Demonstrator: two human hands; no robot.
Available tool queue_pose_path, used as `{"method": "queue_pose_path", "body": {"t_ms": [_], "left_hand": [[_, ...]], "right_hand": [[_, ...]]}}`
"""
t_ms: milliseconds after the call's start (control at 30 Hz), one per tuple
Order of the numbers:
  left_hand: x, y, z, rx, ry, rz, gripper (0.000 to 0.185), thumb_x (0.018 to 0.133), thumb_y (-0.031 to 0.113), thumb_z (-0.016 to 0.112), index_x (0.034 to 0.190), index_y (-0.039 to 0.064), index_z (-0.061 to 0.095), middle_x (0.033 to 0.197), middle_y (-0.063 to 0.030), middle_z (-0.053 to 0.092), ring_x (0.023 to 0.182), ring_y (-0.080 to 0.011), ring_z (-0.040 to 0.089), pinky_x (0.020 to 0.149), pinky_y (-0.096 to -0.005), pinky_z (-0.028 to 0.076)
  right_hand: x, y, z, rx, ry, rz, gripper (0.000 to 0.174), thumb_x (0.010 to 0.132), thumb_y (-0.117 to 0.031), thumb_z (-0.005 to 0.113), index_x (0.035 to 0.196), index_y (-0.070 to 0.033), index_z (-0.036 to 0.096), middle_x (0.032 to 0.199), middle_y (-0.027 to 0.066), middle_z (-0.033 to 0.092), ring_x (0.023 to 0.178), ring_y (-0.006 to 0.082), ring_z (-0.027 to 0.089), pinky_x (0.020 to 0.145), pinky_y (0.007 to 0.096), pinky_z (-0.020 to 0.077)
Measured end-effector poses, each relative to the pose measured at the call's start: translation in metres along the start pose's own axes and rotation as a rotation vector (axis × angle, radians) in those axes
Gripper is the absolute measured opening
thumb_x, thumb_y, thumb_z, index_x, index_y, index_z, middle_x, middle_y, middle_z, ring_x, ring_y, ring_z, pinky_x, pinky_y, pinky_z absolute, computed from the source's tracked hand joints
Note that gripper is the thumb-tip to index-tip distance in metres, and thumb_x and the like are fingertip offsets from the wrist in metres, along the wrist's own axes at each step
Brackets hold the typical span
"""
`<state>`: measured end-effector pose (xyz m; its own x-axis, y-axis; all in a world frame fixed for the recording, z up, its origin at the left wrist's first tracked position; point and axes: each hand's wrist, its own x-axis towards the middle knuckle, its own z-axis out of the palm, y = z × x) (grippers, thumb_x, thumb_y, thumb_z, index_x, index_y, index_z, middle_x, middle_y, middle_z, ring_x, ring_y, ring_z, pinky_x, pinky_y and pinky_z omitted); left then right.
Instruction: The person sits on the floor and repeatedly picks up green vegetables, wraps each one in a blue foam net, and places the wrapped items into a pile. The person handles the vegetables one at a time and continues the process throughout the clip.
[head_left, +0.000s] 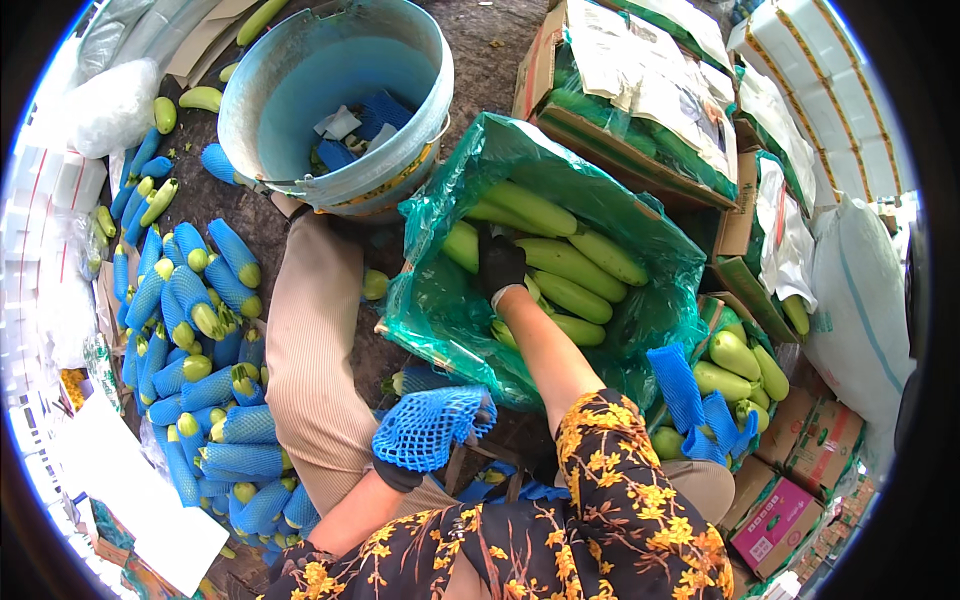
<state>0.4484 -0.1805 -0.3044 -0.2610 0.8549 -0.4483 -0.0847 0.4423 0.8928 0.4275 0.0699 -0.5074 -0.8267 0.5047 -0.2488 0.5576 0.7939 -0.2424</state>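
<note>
My right hand (502, 262), in a black glove, reaches into a carton lined with a green plastic bag (450, 330). Light-green zucchini (574, 296) without sleeves lie in rows inside it. The fingers touch the zucchini beside a shorter-looking one (461, 245); whether they grip it is hidden. A blue foam net sleeve (431, 427) is stretched over my left hand (397, 474), also gloved in black, below the carton's near edge. The net largely covers the left fingers, and no zucchini shows in it. A sleeved zucchini (420, 381) lies between that hand and the carton.
At left is a heap of zucchini in blue nets (225, 390). A light-blue bucket (337, 196) with scraps stands beyond my knee. Filled cartons (540, 75) are at upper right. Bare zucchini (731, 379) and loose blue nets (679, 382) lie at right, near a white sack (855, 300).
</note>
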Motion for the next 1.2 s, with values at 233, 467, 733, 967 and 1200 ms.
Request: {"method": "queue_pose_path", "body": {"t_ms": [233, 467, 733, 967, 1200], "left_hand": [[0.004, -0.017, 0.012, -0.317, 0.086, 0.298, 0.087, 0.092, 0.009, 0.068, 0.156, 0.001, 0.011, 0.093, -0.0137, 0.072, 0.106, -0.0289, 0.066, 0.102, -0.0413, 0.048], [-0.014, 0.038, 0.027, 1.066, 0.085, 0.751, 0.060, 0.093, 0.020, 0.063, 0.146, 0.008, 0.039, 0.139, -0.0161, 0.052, 0.127, -0.0306, 0.052, 0.114, -0.0440, 0.034], [-0.079, 0.047, 0.074, -0.462, -0.130, 0.201, 0.077, 0.090, 0.034, 0.064, 0.153, 0.012, 0.025, 0.143, -0.0099, 0.047, 0.130, -0.0224, 0.047, 0.120, -0.0423, 0.025], [-0.083, 0.039, 0.057, 0.407, 0.078, 0.467, 0.040, 0.083, 0.026, 0.062, 0.118, 0.007, 0.060, 0.121, -0.0135, 0.061, 0.122, -0.0320, 0.052, 0.116, -0.0551, 0.023], [-0.104, 0.009, 0.019, 0.506, 0.445, 0.364, 0.061, 0.082, 0.022, 0.065, 0.135, -0.005, 0.048, 0.129, -0.0232, 0.055, 0.118, -0.0375, 0.054, 0.109, -0.0509, 0.040]], "right_hand": [[-0.070, 0.021, -0.111, 0.092, 0.011, 0.111, 0.082, 0.055, -0.026, 0.086, 0.127, -0.009, 0.050, 0.106, 0.0174, 0.064, 0.099, 0.0371, 0.063, 0.082, 0.0492, 0.0514], [-0.230, 0.012, -0.237, 0.013, 0.113, -0.673, 0.058, 0.071, -0.011, 0.069, 0.125, -0.009, 0.051, 0.113, 0.0131, 0.057, 0.110, 0.0339, 0.055, 0.098, 0.0447, 0.0415], [-0.368, -0.092, -0.244, 0.305, 0.048, -0.704, 0.046, 0.076, -0.017, 0.068, 0.119, -0.004, 0.057, 0.132, 0.0222, 0.053, 0.131, 0.0374, 0.046, 0.115, 0.0533, 0.0308], [-0.342, -0.106, -0.252, 0.991, 0.062, -0.144, 0.022, 0.096, -0.020, 0.062, 0.084, -0.003, 0.055, 0.065, 0.0205, 0.056, 0.061, 0.0406, 0.059, 0.055, 0.0445, 0.0459], [-0.325, -0.145, -0.278, 0.939, 0.196, -0.753, 0.007, 0.088, -0.004, 0.065, 0.093, -0.007, 0.060, 0.080, 0.0196, 0.063, 0.068, 0.0411, 0.062, 0.059, 0.0454, 0.0495]]}}
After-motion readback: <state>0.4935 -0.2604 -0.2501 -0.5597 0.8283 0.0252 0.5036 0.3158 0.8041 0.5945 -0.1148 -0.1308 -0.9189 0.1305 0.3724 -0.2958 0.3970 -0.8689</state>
